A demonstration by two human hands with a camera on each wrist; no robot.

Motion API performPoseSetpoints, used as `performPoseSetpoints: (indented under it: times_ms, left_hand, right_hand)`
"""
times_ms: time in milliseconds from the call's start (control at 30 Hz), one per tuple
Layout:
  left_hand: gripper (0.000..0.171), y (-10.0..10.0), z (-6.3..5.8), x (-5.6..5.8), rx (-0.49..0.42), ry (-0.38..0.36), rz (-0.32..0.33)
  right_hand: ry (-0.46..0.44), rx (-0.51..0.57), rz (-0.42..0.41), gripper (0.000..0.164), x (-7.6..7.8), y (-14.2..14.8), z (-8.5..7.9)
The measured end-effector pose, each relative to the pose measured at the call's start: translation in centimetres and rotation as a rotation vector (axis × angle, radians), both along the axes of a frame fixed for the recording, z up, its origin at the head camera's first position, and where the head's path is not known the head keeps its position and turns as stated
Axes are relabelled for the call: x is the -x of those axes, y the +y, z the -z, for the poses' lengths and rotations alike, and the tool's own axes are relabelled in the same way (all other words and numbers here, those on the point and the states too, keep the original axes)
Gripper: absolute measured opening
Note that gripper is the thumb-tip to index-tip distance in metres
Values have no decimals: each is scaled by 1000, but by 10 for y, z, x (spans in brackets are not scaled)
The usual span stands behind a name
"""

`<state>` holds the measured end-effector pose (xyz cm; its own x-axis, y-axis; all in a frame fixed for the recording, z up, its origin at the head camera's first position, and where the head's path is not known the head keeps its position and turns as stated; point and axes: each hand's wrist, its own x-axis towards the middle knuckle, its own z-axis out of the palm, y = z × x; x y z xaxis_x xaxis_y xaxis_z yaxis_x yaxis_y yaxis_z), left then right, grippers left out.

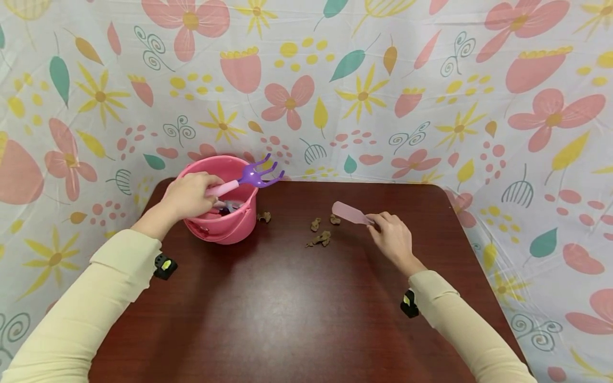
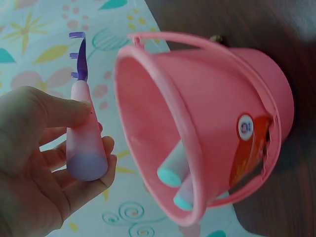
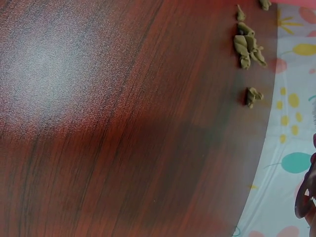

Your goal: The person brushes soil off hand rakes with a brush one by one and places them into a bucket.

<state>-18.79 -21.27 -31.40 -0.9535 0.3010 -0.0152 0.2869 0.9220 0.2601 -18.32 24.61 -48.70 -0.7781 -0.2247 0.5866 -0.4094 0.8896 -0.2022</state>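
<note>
My left hand (image 1: 190,194) grips the pink handle of a toy garden fork (image 1: 258,174) with purple tines. The hand is over the opening of a pink bucket (image 1: 234,230), with the tines reaching past its right rim. Inside the bucket, handles with turquoise ends (image 2: 171,177) show in the left wrist view; their heads are hidden there. At the right, my right hand (image 1: 394,239) holds a flat, pale pink spatula (image 1: 349,213) by its narrow end. Its blade hovers or lies by small brown-green clay-like lumps (image 1: 325,238); contact cannot be told.
A dark brown wooden table (image 1: 287,308) spans the space before me. One more brown-green lump (image 1: 265,216) lies just right of the bucket. A floral curtain (image 1: 335,96) hangs behind the table and along both sides. The bucket's handle (image 2: 266,98) hangs down against its side.
</note>
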Motion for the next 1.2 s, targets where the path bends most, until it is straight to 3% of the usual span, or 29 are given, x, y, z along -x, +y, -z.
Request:
performPoseSetpoints:
  times_ms: [333,633,1200]
  left_hand:
    - [43,-21,-11,2,88,-44,-68]
    - [43,-38,-14,7,137,-58,-114]
    - [33,-32,-5,16,333,-109,-20]
  right_hand:
    - [1,-10,2,25,0,2,-1]
    - [6,-10,4,24,-1,4,0]
    - [-15,-17,14,25,-3,3,-1]
